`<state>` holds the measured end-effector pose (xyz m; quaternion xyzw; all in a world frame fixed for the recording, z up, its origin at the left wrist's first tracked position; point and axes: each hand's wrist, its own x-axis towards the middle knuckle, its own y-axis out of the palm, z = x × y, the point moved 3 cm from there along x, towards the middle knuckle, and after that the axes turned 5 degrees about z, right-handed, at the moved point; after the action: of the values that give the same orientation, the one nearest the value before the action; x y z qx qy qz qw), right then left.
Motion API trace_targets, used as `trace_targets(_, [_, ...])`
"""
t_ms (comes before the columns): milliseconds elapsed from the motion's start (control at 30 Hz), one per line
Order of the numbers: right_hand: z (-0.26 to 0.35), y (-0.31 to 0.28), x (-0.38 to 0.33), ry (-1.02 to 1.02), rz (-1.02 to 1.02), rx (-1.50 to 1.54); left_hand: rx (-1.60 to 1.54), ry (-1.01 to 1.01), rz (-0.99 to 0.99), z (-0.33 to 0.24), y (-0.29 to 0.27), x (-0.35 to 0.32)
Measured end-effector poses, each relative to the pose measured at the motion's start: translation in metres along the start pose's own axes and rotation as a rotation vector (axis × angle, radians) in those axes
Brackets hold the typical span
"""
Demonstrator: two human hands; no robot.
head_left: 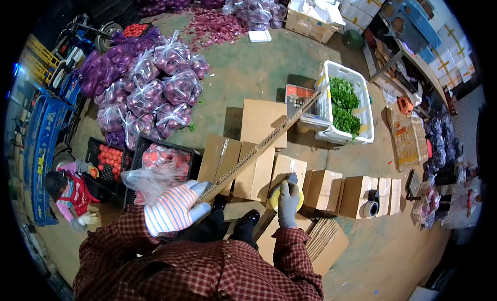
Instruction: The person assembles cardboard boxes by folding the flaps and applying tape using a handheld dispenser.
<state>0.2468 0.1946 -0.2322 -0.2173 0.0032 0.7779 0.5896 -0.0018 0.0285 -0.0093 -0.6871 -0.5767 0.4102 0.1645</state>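
My left hand (173,208), in a striped glove with grey fingertips, is closed around the near end of a folded cardboard sheet (259,146). The sheet is seen edge-on, its corrugations showing, and slants far to the right. In a grey glove, my right hand (288,205) grips a tape dispenser; its yellow roll (275,198) shows beside the fingers and a dark tip sticks up above them. Brown cardboard boxes (253,174) stand in a row just beyond both hands. Below my right hand lies a stack of flattened cartons (323,241).
Another tape dispenser (370,209) rests against the right-hand boxes. A white crate (368,125) holds leafy greens. Bagged red onions (147,94) are piled at left, near black crates (135,163) of tomatoes. A person in a red apron (77,195) crouches beside them.
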Motion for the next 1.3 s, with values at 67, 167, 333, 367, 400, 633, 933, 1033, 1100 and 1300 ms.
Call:
trace_targets(67, [0.077, 0.000, -0.019, -0.146, 0.058, 0.281, -0.074, -0.013, 0.090, -0.009, 0.011, 0.012])
trace_targets(167, [0.182, 0.032, -0.050, -0.459, 0.096, 0.214, -0.184, 0.153, 0.003, -0.002, -0.010, 0.021])
trace_targets(333, [0.217, 0.049, -0.061, -0.286, 0.127, 0.329, -0.287, 0.102, -0.046, -0.014, -0.007, 0.064])
trace_targets(367, [0.215, 0.050, -0.061, -0.227, 0.154, 0.384, -0.357, 0.108, -0.051, -0.014, -0.005, 0.072])
trace_targets(400, [0.212, 0.052, -0.061, -0.237, 0.178, 0.390, -0.430, 0.106, -0.056, -0.011, -0.002, 0.076])
trace_targets(633, [0.207, 0.046, -0.074, -0.199, 0.254, 0.377, -0.551, 0.130, -0.019, 0.008, -0.004, 0.080])
trace_targets(933, [0.218, 0.005, -0.097, -0.251, 0.155, 0.124, 0.190, 0.102, -0.367, -0.014, -0.052, 0.056])
trace_targets(1033, [0.226, -0.033, -0.106, -0.280, 0.030, 0.235, 0.182, 0.217, -0.641, -0.008, -0.091, 0.019])
trace_targets(1100, [0.210, -0.079, -0.088, -0.318, -0.080, 0.233, 0.145, 0.224, -0.710, -0.012, -0.114, -0.007])
trace_targets(1300, [0.229, -0.134, -0.065, -0.514, -0.443, -0.130, 0.157, 0.413, -0.660, -0.023, -0.132, -0.050])
